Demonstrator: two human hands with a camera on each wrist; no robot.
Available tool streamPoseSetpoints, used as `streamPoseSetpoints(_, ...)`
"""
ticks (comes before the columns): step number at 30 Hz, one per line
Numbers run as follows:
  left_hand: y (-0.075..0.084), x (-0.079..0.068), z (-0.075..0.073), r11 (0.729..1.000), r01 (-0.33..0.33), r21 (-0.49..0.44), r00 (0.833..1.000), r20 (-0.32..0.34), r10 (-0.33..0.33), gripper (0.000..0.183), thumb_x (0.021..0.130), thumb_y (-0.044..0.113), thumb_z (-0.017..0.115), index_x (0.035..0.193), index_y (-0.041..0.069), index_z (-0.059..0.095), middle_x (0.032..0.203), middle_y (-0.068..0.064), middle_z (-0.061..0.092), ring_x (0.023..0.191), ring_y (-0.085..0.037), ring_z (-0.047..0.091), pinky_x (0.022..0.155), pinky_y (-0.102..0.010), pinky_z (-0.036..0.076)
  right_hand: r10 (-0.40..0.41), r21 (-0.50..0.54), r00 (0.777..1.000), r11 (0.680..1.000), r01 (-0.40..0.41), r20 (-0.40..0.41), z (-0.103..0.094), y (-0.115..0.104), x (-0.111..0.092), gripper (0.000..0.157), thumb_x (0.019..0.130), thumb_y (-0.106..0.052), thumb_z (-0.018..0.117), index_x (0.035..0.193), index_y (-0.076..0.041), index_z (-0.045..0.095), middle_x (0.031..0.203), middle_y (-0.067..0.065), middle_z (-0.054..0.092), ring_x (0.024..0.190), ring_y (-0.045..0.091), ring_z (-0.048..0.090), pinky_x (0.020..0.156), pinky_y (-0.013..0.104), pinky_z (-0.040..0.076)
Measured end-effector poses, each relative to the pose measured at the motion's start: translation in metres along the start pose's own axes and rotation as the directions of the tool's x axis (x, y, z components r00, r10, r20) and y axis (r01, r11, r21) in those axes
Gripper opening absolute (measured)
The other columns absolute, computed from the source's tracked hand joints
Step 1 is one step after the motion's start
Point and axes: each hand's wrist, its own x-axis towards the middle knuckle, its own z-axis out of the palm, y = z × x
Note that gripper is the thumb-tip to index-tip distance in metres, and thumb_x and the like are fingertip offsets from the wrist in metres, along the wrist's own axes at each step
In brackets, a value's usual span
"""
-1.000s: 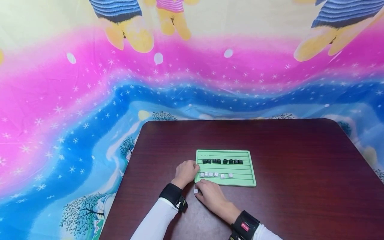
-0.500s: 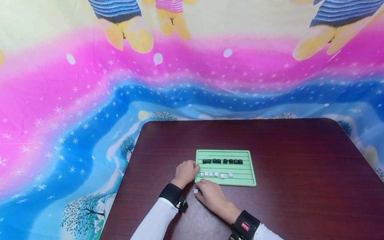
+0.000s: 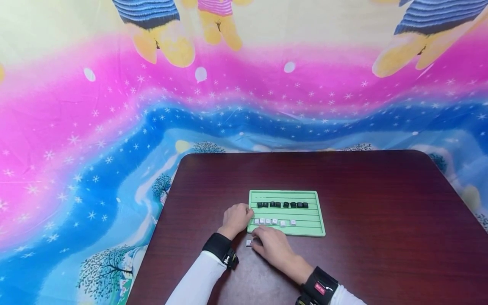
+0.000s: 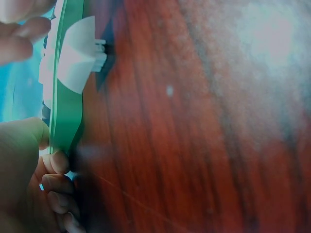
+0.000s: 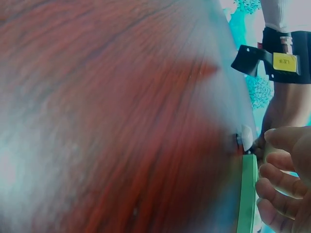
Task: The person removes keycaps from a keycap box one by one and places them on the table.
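Note:
My left hand [image 3: 236, 218] grips the left edge of a light green tray [image 3: 320, 231]; in the left wrist view its thumb and fingers pinch the tray's corner. A white keycap [image 3: 249, 243] lies on the table just off the tray's near left corner, its stem side toward the wood in the left wrist view. Beside that keycap is my right hand [image 3: 273, 245], fingers loosely bent and holding nothing. In the right wrist view the fingers [image 5: 277, 189] hang over the tray's edge, apart from the keycap [image 5: 247, 137]. The tray carries a row of white keycaps [image 3: 268, 221].
Farther back on the tray runs a row of black keycaps [image 3: 286, 205]. Ridges cross the tray from side to side. The dark red-brown table [image 3: 381, 212] reaches a printed cloth backdrop [image 3: 267, 101] behind and at the left.
My right hand has let go of the white keycap and drawn slightly right, leaving it on the table. The left hand and the tray stay where they were.

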Motion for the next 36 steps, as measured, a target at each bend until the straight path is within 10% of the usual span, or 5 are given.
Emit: streamPoseSetpoints(36, 0.001, -0.001, -0.001, 1.0, -0.014, 0.004, 1.0, -0.017, 0.014, 0.044, 0.095, 0.024, 0.052, 0.056, 0.02, 0.032, 0.053, 0.007, 0.023, 0.047, -0.012, 0.024, 0.047, -0.026, 0.022, 0.211, 0.018, 0.976, 0.978, -0.21, -0.055, -0.038, 0.04, -0.004, 0.023, 0.082, -0.025, 0.083, 0.101, -0.016, 0.074, 0.095, -0.004, 0.072, 0.082, 0.012, 0.067, 0.069, 0.032, 0.053)
